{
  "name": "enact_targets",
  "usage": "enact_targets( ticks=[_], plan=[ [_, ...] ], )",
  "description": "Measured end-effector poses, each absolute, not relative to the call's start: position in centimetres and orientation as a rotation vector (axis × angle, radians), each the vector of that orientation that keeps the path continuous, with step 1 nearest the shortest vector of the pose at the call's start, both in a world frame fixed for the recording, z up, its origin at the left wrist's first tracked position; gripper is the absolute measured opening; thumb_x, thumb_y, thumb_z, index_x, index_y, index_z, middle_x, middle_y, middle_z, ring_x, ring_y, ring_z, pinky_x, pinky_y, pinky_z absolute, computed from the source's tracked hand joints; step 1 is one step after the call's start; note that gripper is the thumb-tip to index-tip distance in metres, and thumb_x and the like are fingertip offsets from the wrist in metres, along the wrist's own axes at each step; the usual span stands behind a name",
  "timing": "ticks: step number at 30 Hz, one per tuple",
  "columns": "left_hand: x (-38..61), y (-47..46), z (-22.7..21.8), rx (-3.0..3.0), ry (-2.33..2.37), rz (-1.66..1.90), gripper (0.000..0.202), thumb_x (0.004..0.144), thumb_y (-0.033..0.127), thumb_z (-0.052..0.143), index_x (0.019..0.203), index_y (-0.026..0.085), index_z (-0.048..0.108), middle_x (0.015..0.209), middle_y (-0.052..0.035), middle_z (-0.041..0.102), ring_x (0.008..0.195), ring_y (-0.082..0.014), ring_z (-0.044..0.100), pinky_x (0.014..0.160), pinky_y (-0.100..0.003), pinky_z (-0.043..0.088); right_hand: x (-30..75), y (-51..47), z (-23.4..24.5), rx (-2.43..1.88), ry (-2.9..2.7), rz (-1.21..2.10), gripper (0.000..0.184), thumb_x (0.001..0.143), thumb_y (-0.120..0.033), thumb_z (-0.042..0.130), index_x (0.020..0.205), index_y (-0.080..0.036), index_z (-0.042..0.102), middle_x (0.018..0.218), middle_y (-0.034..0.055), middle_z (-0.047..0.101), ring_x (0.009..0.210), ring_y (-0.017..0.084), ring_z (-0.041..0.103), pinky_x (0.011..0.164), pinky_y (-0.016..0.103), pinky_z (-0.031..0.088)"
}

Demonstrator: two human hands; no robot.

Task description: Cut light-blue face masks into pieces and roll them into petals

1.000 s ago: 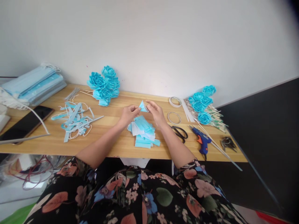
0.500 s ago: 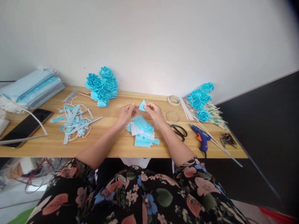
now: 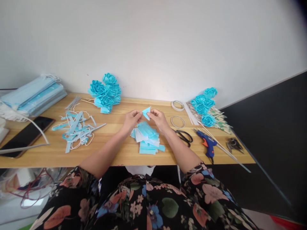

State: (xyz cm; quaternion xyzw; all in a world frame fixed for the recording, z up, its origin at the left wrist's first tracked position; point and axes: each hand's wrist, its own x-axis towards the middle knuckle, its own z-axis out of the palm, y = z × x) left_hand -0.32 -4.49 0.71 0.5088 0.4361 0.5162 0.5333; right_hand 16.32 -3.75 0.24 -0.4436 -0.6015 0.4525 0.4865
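Between my two hands is a small blue piece of mask fabric [image 3: 146, 112], folded into a triangle. The fingers of my right hand [image 3: 157, 118] pinch its right side. At its left corner, the thumb and fingers of my left hand [image 3: 132, 119] are closed on the edge. Just below the hands lies a loose pile of cut blue and white fabric pieces [image 3: 147, 140] on the wooden table [image 3: 115, 153]. Black-handled scissors [image 3: 184, 136] rest beside my right forearm, their blades partly hidden by it.
Blue fabric roses [image 3: 105, 92] stand at the back left, more roses [image 3: 203, 102] at the right. Mask scraps [image 3: 76, 129], a phone [image 3: 27, 135] and stacked masks [image 3: 35, 92] lie left. Tape rolls [image 3: 177, 121], a blue glue gun [image 3: 208, 143] and thin sticks [image 3: 230, 153] lie right.
The folded triangle has tilted, its top point now leaning right. My left fingers have come to its left corner. The whole view has shifted slightly.
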Motion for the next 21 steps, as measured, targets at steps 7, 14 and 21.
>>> enact_targets(
  ticks=[7, 14, 21],
  plan=[
    [-0.14, -4.64, 0.80, 1.215, 1.031, 1.221, 0.032, 0.073, 0.047, 0.068, 0.070, 0.016, 0.060, 0.059, 0.0017, 0.055, 0.054, -0.0096, 0.049, 0.053, -0.023, 0.039, 16.26, -3.84, 0.09, -1.054, -1.494, 1.115, 0.031, 0.079, -0.045, 0.068, 0.068, -0.019, 0.056, 0.062, -0.0049, 0.052, 0.060, 0.010, 0.042, 0.062, 0.025, 0.033],
    [-0.45, -4.63, 0.69, 1.229, 1.014, 1.243, 0.038, 0.071, 0.053, 0.070, 0.068, 0.016, 0.061, 0.061, 0.0002, 0.059, 0.057, -0.0102, 0.051, 0.058, -0.024, 0.042, 15.96, -4.07, 0.29, -1.079, -1.502, 1.128, 0.034, 0.075, -0.050, 0.069, 0.067, -0.020, 0.055, 0.061, -0.0050, 0.048, 0.060, 0.010, 0.039, 0.059, 0.025, 0.032],
    [-0.38, -4.58, 0.62, 1.249, 1.024, 1.176, 0.039, 0.068, 0.054, 0.073, 0.073, 0.016, 0.064, 0.062, -0.0002, 0.060, 0.056, -0.0101, 0.050, 0.054, -0.024, 0.039, 15.87, -4.06, 0.31, -1.092, -1.480, 1.129, 0.035, 0.074, -0.050, 0.069, 0.066, -0.020, 0.054, 0.060, -0.0045, 0.047, 0.059, 0.010, 0.039, 0.057, 0.025, 0.032]
  ],
)
